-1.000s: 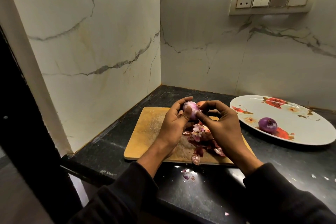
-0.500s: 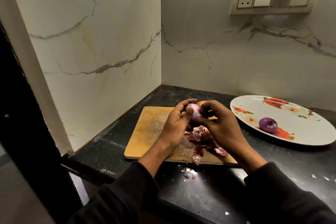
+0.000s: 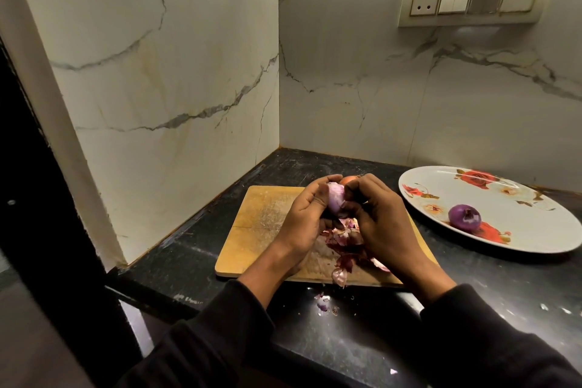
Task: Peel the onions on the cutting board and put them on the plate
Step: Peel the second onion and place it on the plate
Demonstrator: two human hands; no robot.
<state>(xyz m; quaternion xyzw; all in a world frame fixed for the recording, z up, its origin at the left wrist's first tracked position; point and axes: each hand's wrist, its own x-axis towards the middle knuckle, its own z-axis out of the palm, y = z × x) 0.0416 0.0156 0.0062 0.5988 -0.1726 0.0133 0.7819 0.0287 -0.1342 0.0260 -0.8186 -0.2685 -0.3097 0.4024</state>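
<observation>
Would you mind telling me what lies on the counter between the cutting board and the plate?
Nothing: in the head view the strip of black counter between the board and the plate is bare.

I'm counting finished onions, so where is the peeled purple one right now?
In the head view the peeled purple onion lies on the right, on the floral plate, beside a red flower print, apart from both hands and the cutting board.

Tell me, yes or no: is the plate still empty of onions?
No. One purple peeled onion already lies on the flowered plate, while the left hand and right hand hold another onion over the cutting board.
</observation>
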